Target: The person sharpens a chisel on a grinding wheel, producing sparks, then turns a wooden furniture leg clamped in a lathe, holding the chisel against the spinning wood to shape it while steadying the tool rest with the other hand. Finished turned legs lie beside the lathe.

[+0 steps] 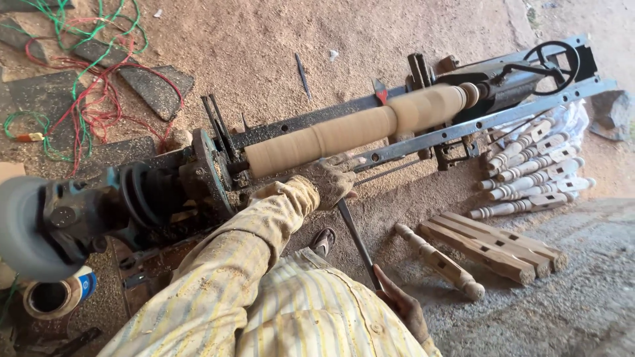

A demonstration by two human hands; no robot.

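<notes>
Both of your hands hold one long chisel [358, 241]: your left hand [333, 178] is curled over its tip end against the lathe [423, 139], and your right hand [403, 305], at five o'clock from it, is clenched on the handle. At twelve o'clock, touching the tip, lies the turned wooden spindle [360, 125].

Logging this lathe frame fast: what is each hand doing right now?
Left hand: closed over the front of the long chisel, resting by the wooden workpiece.
Right hand: closed on the chisel's rear end.
</notes>
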